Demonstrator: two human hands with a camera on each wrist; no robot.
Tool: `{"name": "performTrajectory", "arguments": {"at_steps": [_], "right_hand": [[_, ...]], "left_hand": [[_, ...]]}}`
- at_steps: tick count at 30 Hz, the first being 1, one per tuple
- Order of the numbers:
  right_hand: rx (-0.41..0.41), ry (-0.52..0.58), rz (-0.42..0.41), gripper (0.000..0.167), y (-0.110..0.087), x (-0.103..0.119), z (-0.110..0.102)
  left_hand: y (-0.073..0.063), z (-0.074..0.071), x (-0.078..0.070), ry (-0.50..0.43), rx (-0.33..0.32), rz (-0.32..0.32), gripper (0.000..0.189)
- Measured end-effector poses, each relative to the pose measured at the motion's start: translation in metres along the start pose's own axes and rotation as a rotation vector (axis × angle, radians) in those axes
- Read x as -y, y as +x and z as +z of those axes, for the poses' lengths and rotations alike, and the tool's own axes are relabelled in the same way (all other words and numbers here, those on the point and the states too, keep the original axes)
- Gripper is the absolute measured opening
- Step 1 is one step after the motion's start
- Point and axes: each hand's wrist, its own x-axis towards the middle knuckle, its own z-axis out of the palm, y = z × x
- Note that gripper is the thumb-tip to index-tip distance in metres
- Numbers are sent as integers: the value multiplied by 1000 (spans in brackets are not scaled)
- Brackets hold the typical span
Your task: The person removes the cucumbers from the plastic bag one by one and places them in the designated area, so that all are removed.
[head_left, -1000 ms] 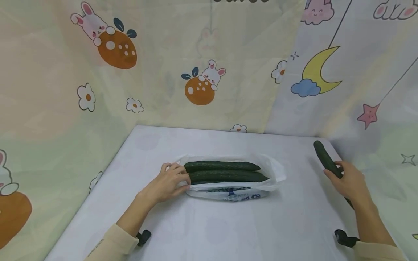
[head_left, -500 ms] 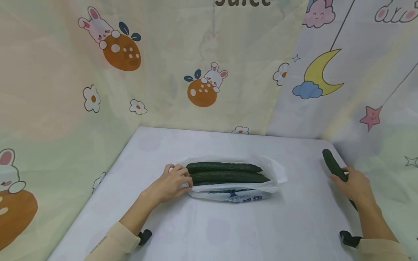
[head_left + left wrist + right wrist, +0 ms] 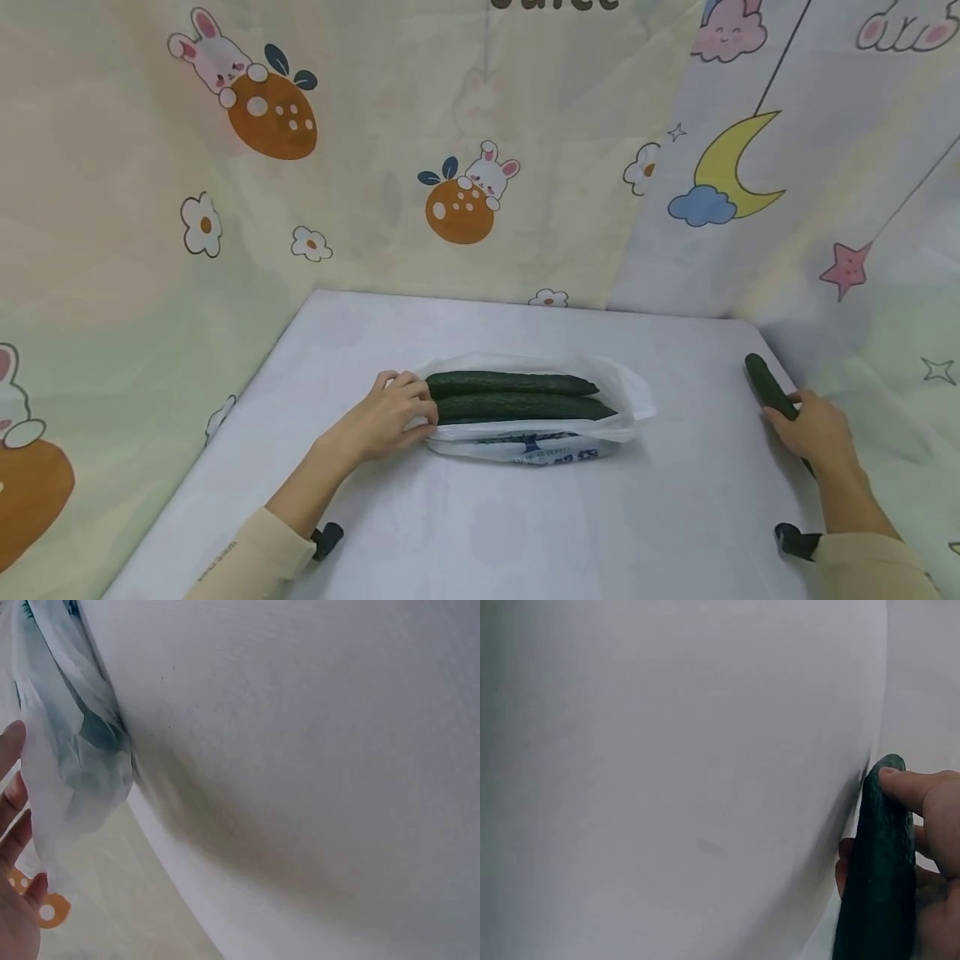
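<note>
The left hand (image 3: 393,417) is clamped on the near-left end of a white plastic bag (image 3: 525,452), fingers curled at its edge. The bag extends to the right of that hand, its opening turned upward and blue print visible on the side nearest the person. Inside, directly right of the left hand's fingers, two dark green cucumbers lie side by side: a far cucumber (image 3: 512,382) and a near cucumber (image 3: 525,407). Their left ends meet the fingers; their tapered ends point away from the hand.

The right hand (image 3: 813,429), well apart from the bag, is closed around a third cucumber (image 3: 767,386). One end projects beyond the hand, up and to its left; the thumb (image 3: 904,785) presses on the cucumber near a rounded end. Whether this cucumber touches the white counter (image 3: 487,525) below cannot be judged with confidence from these angles.

Beige sleeves (image 3: 255,550) cover both forearms behind the hands, each with a small black fitting (image 3: 327,541) on its inner side. Beyond both hands hangs a printed cloth (image 3: 367,108).
</note>
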Motion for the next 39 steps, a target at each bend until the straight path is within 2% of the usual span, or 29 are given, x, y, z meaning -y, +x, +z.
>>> {"name": "performTrajectory", "arguments": {"at_steps": [4, 11, 14, 21, 28, 33, 39], "right_hand": [[5, -20, -14, 62, 2, -4, 2], [113, -67, 104, 71, -1, 0, -2], [129, -71, 118, 76, -3, 1, -4], [95, -103, 22, 84, -7, 9, 4], [118, -74, 50, 88, -8, 16, 10], [84, -105, 57, 93, -9, 17, 3], [28, -174, 26, 104, -10, 19, -4]], "left_hand": [[-1, -2, -1, 4, -16, 8, 5], [-3, 4, -4, -4, -19, 19, 6], [-4, 5, -5, 2, -28, 20, 7], [-12, 4, -6, 21, -21, -1, 7], [-17, 7, -6, 30, -26, 3, 8], [-12, 7, -6, 20, -38, 4, 8], [-10, 6, -7, -3, -42, -12, 7]]}}
